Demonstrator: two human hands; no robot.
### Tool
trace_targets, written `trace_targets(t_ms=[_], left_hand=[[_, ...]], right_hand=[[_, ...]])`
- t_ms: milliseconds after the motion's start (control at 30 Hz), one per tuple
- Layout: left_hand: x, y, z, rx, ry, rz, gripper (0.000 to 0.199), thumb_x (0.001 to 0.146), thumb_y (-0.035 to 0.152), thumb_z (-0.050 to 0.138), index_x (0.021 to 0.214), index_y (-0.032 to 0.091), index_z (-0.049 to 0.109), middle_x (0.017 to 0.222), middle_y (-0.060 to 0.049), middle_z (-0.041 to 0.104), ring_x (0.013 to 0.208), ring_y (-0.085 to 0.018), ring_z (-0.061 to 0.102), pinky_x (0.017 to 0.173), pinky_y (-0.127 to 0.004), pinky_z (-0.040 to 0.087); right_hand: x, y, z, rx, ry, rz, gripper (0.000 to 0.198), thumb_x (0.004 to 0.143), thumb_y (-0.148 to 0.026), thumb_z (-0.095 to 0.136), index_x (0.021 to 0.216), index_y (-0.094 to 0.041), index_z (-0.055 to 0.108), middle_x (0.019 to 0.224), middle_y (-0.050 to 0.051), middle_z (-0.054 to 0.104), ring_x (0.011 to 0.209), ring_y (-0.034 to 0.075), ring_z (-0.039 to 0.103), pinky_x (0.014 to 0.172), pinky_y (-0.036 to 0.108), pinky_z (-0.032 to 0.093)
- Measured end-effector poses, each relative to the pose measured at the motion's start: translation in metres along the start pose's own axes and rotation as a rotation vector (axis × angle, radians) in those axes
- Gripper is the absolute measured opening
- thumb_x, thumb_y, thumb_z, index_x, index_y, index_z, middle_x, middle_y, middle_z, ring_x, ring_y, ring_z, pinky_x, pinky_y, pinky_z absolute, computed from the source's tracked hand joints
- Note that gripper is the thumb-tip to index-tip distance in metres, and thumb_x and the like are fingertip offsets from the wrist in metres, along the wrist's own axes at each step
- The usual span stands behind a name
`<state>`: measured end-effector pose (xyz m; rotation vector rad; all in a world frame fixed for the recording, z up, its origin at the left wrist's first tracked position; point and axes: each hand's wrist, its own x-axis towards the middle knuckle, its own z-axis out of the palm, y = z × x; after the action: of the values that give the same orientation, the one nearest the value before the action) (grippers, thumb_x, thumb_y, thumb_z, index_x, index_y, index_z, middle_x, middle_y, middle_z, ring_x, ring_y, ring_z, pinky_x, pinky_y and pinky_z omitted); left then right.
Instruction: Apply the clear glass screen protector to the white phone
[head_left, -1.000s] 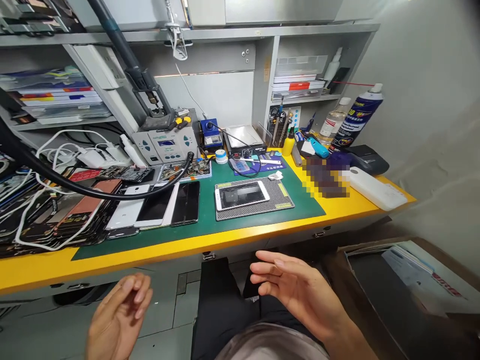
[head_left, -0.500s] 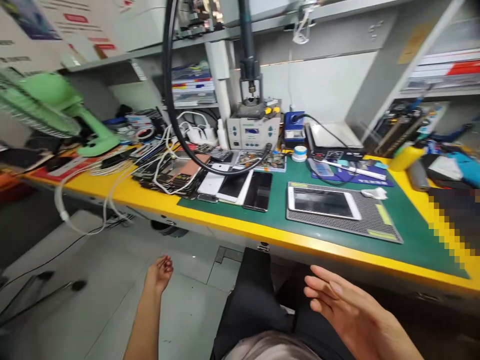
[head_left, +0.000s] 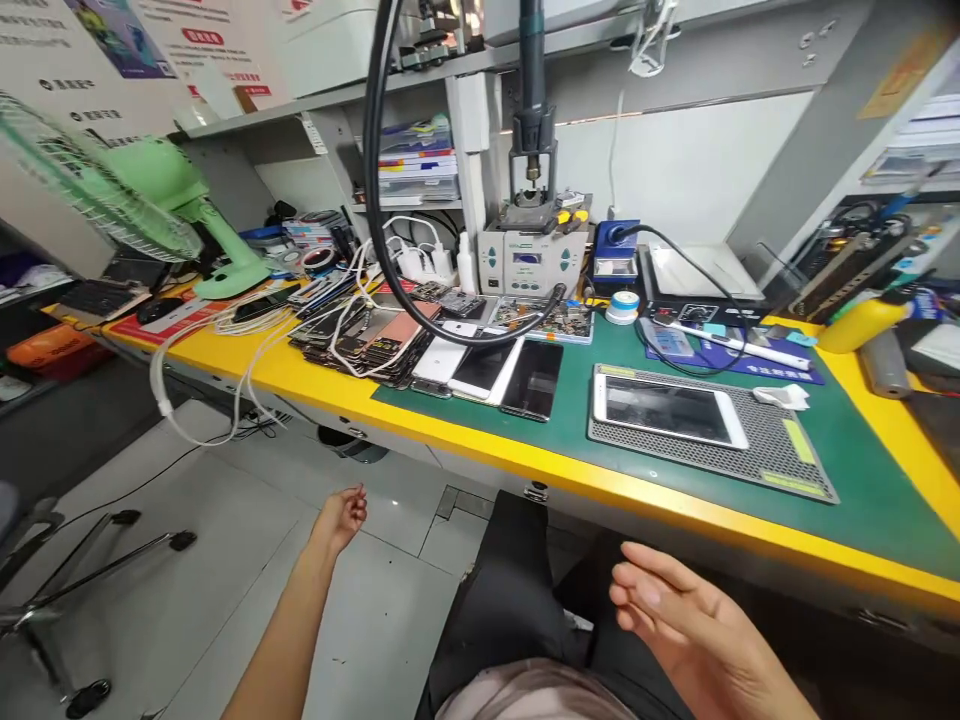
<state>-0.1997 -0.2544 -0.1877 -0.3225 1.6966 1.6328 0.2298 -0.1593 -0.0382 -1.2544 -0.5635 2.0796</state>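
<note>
The white phone (head_left: 669, 408) lies flat, dark screen up, on the left part of the grey mat (head_left: 780, 440), straight ahead and slightly to the right of the fingertips of the right hand (head_left: 686, 615). Its long axis runs left to right, roughly parallel to the front edge of the table (head_left: 330, 388). The right hand is the nearer of the two: it is positioned on the person's side of that edge, apart from the phone, its fingers pointing forward and left, lightly bent, with a narrow gap to the thumb and nothing visible between them. The left hand (head_left: 343, 518) is extended out over the floor (head_left: 360, 620), well apart from the phone; its fingers are loosely curled and no object shows in them. Between the right hand and the phone lie the yellow edge, a strip of the green mat (head_left: 874, 470) and the near margin of the grey mat. To the left of the phone, across a green gap, lies the black phone (head_left: 532, 380); to the right, near the grey mat's far edge, rests the crumpled tissue (head_left: 781, 397). Behind it, the black cable (head_left: 720, 280) loops down.
</note>
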Motion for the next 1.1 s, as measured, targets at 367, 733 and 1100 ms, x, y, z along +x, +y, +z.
trace_targets(t_ms=[367, 733, 1100], left_hand=[[-0.232, -0.046, 0.125, 0.462, -0.908, 0.468, 0.023, 0.086, 0.042, 0.074, 0.092, 0.020, 0.076, 0.082, -0.003, 0.065, 0.063, -0.013, 0.057, 0.050, -0.023, 0.050], [-0.256, -0.064, 0.130, 0.486, -0.821, 0.809, 0.009, 0.090, 0.026, 0.068, 0.091, 0.027, 0.077, 0.080, -0.002, 0.066, 0.065, -0.014, 0.064, 0.054, -0.022, 0.052], [-0.257, -0.070, 0.124, 0.449, -0.740, 0.797, 0.009, 0.090, 0.024, 0.065, 0.085, 0.025, 0.073, 0.081, -0.002, 0.065, 0.065, -0.015, 0.063, 0.051, -0.023, 0.051]], right_hand=[[0.009, 0.013, 0.027, 0.036, -0.181, -0.167, 0.045, 0.067, -0.028, 0.094, 0.105, -0.016, 0.073, 0.084, 0.005, 0.077, 0.071, 0.013, 0.063, 0.075, 0.027, 0.048], [-0.001, 0.016, 0.023, 0.016, -0.136, -0.219, 0.041, 0.068, -0.028, 0.093, 0.102, -0.017, 0.072, 0.084, 0.003, 0.077, 0.074, 0.013, 0.065, 0.077, 0.026, 0.051], [-0.009, 0.022, 0.033, -0.177, -0.106, -0.352, 0.030, 0.076, -0.037, 0.087, 0.093, -0.018, 0.070, 0.089, 0.006, 0.076, 0.089, 0.021, 0.071, 0.085, 0.033, 0.055]])
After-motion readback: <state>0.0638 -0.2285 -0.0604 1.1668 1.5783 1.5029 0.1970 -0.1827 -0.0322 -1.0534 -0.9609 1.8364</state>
